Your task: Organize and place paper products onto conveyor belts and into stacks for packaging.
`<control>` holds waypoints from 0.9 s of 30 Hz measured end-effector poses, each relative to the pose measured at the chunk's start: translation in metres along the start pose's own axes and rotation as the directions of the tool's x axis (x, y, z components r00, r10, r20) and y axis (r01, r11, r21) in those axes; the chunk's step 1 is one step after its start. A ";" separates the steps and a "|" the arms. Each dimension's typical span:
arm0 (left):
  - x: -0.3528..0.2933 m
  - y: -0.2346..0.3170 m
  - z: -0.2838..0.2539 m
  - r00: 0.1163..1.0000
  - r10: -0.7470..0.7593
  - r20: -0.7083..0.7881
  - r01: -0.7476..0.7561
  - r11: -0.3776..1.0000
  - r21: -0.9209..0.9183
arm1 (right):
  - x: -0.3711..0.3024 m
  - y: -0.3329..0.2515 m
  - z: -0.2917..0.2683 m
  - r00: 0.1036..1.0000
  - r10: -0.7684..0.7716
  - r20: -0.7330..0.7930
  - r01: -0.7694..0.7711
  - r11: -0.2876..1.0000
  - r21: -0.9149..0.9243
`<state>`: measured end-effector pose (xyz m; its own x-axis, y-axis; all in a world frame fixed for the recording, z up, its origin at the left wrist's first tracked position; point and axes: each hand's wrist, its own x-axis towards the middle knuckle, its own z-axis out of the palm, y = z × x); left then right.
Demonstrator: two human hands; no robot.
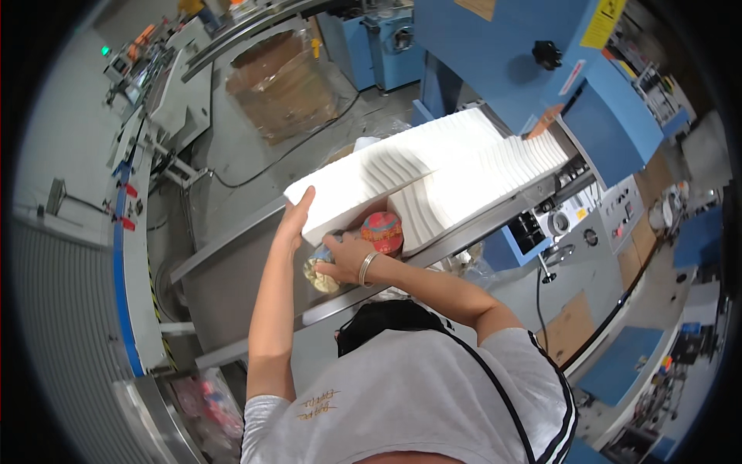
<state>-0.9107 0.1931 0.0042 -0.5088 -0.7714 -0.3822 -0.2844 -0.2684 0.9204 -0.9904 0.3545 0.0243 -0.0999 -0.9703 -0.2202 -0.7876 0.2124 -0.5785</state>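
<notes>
Two long stacks of soft white sheets lie side by side along a metal trough (232,290). My left hand (294,223) holds the near left end of the longer white stack (402,161), its palm against the end face and part of its fingers hidden. Just in front of the shorter white stack (471,193), my right hand (348,257) is closed around a grey and pale yellow cloth-like bundle (325,278). Beside that hand sits a round red patterned cloth-covered thing (382,230), touching or nearly touching the shorter stack's end. What the bundle contains is hidden.
A blue machine housing (495,58) with a black knob overhangs the stacks' far end. Below the trough's right rail is a control panel (614,213). A large plastic-lined carton (278,85) stands on the floor beyond. At lower left is a bin (166,421) of plastic bags.
</notes>
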 end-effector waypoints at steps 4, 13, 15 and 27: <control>0.002 0.000 0.001 0.999 -0.002 0.036 0.001 1.000 0.030 | -0.009 0.008 0.023 0.993 -0.060 0.100 0.043 0.985 0.169; -0.013 0.011 0.005 0.997 -0.038 0.066 0.040 0.999 -0.023 | -0.016 0.116 -0.109 0.728 0.050 -0.684 -0.127 0.990 -0.063; -0.015 0.006 0.009 0.997 0.076 0.015 -0.076 0.996 0.036 | -0.007 0.156 -0.155 0.587 0.030 -0.809 -0.194 0.975 -0.105; -0.037 0.024 0.014 1.000 -0.005 -0.014 0.005 0.999 0.032 | 0.024 0.237 -0.199 0.516 0.312 -0.798 -0.495 0.869 0.020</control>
<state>-0.9098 0.2231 0.0392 -0.4957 -0.7784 -0.3851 -0.3125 -0.2538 0.9154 -1.3009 0.3586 0.0380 -0.7825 -0.5262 0.3327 -0.6226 0.6673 -0.4089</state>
